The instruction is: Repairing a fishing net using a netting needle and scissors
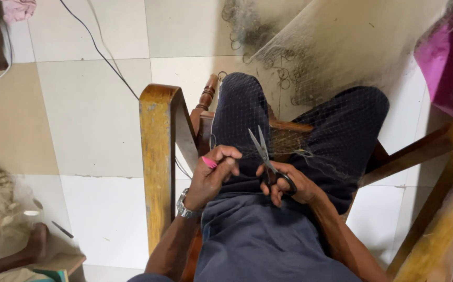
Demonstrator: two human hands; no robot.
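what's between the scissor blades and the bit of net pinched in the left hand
Nothing visible. The scissors in the right hand point up with blades slightly apart, just right of the left hand, which holds a pink tool. Only the fishing net over the lap lies between them.

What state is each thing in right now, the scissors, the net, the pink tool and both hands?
Scissors: blades open, pointing up, held by the handles.
Fishing net: draped over the lap, spread toward the floor, rings along its edge.
Pink tool: pinched between fingers, only its tip showing.
Left hand: closed on the pink tool, watch on the wrist.
Right hand: closed on the scissors.
Wooden chair: upright, occupied.
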